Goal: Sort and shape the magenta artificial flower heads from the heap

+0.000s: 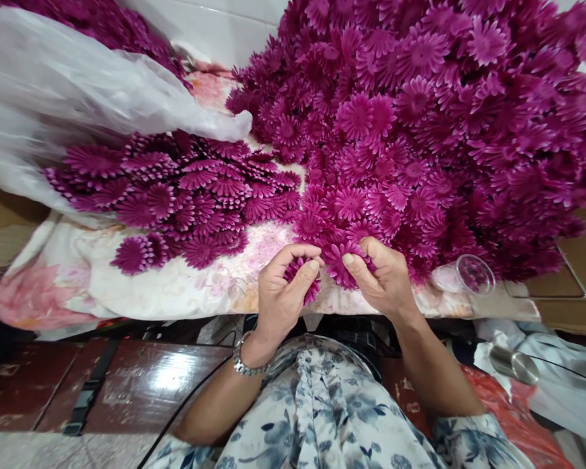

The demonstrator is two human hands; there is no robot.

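Both hands are close together over the front edge of the cloth-covered table. My left hand [284, 286] is curled around a small stack of magenta flower petal pieces [313, 292], partly hidden in the palm, with thumb and forefinger pinched at the top. Between thumb and fingers, my right hand [385, 277] grips a single magenta artificial flower [340, 264], its face turned up beside the left fingertips. Behind the hands rises a large heap of magenta flowers [415, 98]. Stacked flat petal pieces [190, 195] lie to the left.
A translucent plastic bag [102, 85] drapes over the stacks at the left. A clear plastic cup [474, 273] lies on its side at the right front. The floral cloth [78, 273] covers the table, and a metal cylinder [512, 365] is at lower right.
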